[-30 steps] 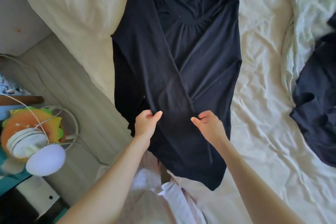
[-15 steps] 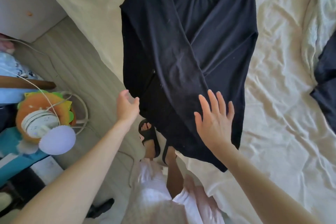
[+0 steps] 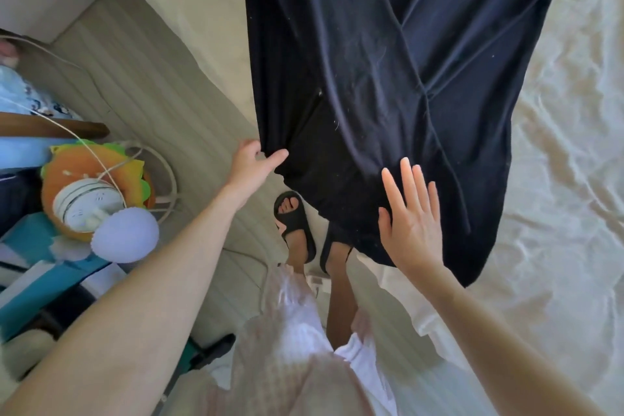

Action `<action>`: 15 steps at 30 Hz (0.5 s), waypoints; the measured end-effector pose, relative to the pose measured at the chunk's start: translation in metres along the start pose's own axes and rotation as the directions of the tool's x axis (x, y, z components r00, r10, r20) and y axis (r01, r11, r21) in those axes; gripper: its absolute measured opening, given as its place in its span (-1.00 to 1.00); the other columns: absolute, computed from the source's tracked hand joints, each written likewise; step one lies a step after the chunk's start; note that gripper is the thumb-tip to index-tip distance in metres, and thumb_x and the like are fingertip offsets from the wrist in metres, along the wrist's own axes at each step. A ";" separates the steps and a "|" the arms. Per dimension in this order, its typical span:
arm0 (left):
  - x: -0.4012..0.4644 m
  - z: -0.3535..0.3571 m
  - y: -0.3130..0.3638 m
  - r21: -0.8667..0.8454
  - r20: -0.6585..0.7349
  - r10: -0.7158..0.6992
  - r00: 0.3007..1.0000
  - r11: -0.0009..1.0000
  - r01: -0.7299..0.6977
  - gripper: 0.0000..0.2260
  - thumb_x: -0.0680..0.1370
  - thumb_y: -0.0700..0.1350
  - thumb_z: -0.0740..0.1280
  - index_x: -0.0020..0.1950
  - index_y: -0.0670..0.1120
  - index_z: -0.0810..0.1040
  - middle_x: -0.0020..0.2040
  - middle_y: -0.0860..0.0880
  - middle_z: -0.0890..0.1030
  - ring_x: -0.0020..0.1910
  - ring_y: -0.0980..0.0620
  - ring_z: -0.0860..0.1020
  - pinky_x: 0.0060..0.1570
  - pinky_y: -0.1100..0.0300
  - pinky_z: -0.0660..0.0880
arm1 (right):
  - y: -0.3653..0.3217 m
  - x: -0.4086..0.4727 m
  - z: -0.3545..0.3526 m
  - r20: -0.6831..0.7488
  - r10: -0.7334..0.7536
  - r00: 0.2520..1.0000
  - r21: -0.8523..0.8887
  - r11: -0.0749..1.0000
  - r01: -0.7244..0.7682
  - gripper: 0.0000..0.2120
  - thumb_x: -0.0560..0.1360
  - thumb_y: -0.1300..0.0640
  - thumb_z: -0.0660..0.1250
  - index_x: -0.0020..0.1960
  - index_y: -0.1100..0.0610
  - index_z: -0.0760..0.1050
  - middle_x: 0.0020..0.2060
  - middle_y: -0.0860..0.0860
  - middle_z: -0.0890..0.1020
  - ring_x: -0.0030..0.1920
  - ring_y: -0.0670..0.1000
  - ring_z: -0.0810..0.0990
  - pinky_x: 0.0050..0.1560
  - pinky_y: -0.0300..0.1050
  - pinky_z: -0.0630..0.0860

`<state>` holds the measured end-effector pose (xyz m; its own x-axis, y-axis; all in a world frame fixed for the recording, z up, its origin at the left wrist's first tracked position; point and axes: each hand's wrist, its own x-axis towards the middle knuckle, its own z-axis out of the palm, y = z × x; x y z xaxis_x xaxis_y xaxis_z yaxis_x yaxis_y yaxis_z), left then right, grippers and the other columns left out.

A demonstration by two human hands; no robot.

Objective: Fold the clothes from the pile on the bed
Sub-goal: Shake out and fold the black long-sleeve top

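Observation:
A dark navy long-sleeved top [image 3: 388, 78] lies on the cream bed sheet [image 3: 557, 213] with both sleeves folded across its front. Its lower part hangs over the bed's edge toward the floor. My left hand [image 3: 251, 162] pinches the hanging left corner of the hem between thumb and fingers. My right hand [image 3: 410, 216] lies flat with straight fingers on the lower right part of the top.
Below the hem stand my feet in black sandals [image 3: 297, 230] on the pale wooden floor [image 3: 135, 78]. At the left are a burger-shaped cushion [image 3: 87, 179], a round white lamp [image 3: 126, 235] with cords, and blue boxes [image 3: 33, 277].
Both hands let go of the sleeve ends and moved down. The left hand took hold of the hanging hem corner, and the right hand opened flat on the top. The view tilted down.

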<state>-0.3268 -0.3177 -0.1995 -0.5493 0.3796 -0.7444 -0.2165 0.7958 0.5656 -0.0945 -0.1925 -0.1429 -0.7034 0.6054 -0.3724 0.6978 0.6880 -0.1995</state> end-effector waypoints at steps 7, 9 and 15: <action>-0.050 -0.015 -0.033 0.240 0.036 -0.018 0.999 0.971 0.009 -0.75 0.50 -0.05 0.40 0.05 -0.19 0.52 0.00 -0.08 0.62 0.01 -0.08 0.56 -0.03 0.08 0.43 | 0.008 -0.034 -0.005 0.003 0.115 0.993 0.073 0.991 -0.115 -0.64 0.51 0.26 0.31 0.31 0.24 0.47 0.43 0.20 0.33 0.46 0.20 0.24 0.44 0.14 0.15; -0.063 -0.017 -0.042 0.244 -0.010 -0.026 1.000 0.969 0.028 -0.79 0.49 -0.10 0.40 -0.10 -0.23 0.48 -0.12 -0.14 0.61 -0.09 -0.16 0.55 -0.19 0.13 0.35 | 0.016 -0.046 -0.007 -0.013 0.205 0.979 0.124 0.972 -0.202 -0.69 0.50 0.29 0.30 0.24 0.26 0.52 0.37 0.20 0.41 0.40 0.21 0.35 0.37 0.16 0.27; -0.102 -0.022 -0.056 0.064 -0.040 0.027 0.999 0.998 -0.024 -0.74 0.55 -0.24 0.29 -0.30 -0.13 0.31 0.23 -0.04 0.55 0.25 -0.02 0.46 0.32 0.04 0.29 | 0.053 -0.077 -0.018 0.026 0.364 0.931 0.129 0.922 -0.364 -0.71 0.51 0.30 0.25 0.23 0.26 0.49 0.22 0.16 0.49 0.25 0.21 0.41 0.20 0.12 0.32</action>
<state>-0.2768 -0.4116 -0.1475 -0.5868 0.3814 -0.7143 -0.1508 0.8152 0.5592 -0.0059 -0.1954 -0.1087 -0.3973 0.8040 -0.4425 0.9173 0.3623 -0.1653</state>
